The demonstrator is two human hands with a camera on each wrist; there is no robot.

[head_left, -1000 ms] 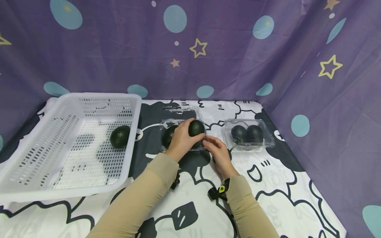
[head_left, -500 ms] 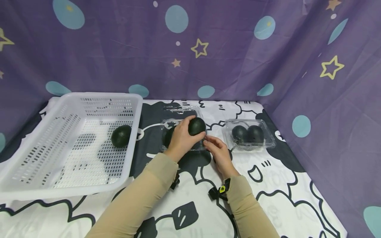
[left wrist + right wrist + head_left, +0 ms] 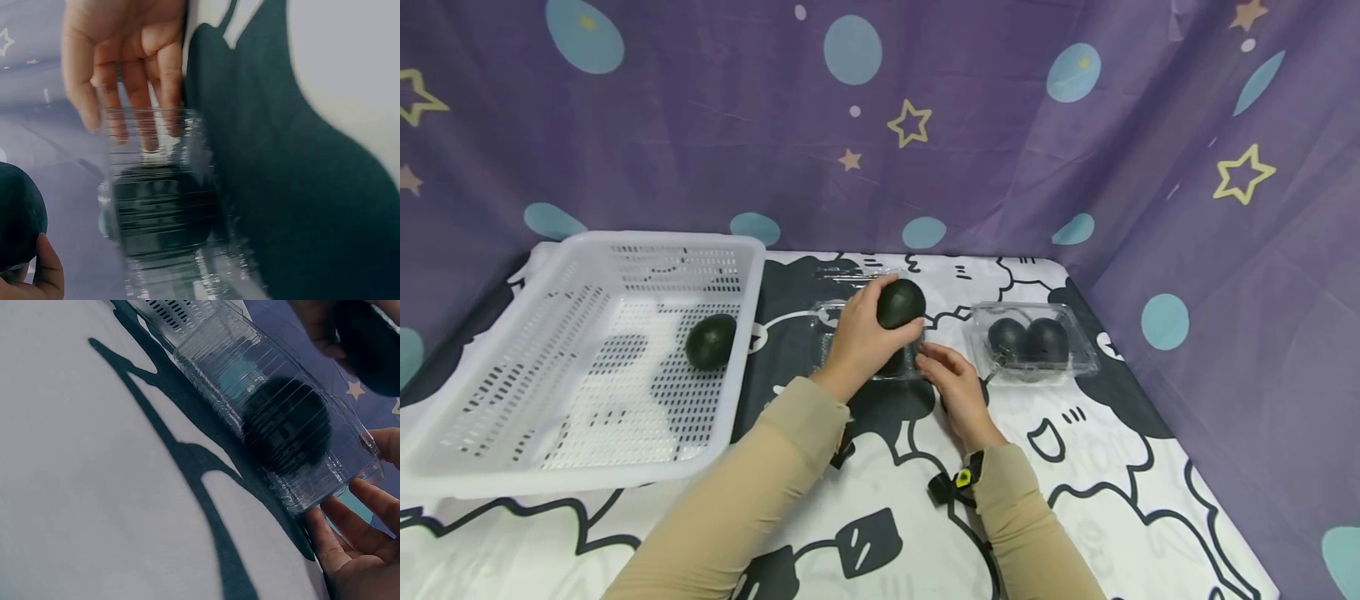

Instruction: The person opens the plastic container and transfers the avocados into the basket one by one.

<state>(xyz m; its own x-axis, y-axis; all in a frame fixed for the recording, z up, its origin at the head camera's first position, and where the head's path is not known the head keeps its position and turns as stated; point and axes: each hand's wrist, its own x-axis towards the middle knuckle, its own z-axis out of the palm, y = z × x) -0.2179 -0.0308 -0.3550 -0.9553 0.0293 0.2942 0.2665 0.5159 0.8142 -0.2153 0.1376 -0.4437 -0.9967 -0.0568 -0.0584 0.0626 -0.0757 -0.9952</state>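
My left hand (image 3: 859, 343) grips a dark green avocado (image 3: 901, 303) above a clear plastic clamshell box (image 3: 215, 347), thumb on the near side and fingers behind. The box's lid (image 3: 838, 275) lies folded back toward the curtain. Inside the box sits another avocado (image 3: 287, 425), seen through the ribbed wall in both wrist views; in the head view my left hand mostly covers it. At the box's right end my right hand (image 3: 957, 387) pinches the rim between thumb and fingertips.
A white perforated basket (image 3: 747, 333) stands on the left, with one avocado (image 3: 711, 342) near its right wall. To the right, a second clear box (image 3: 1084, 367) contains two avocados (image 3: 1027, 342). A purple curtain (image 3: 970, 183) rises behind the patterned tablecloth (image 3: 1097, 525).
My left hand has raised its avocado up and slightly away. The avocado earlier visible at the box's left end no longer shows there. My right hand stays at the rim.
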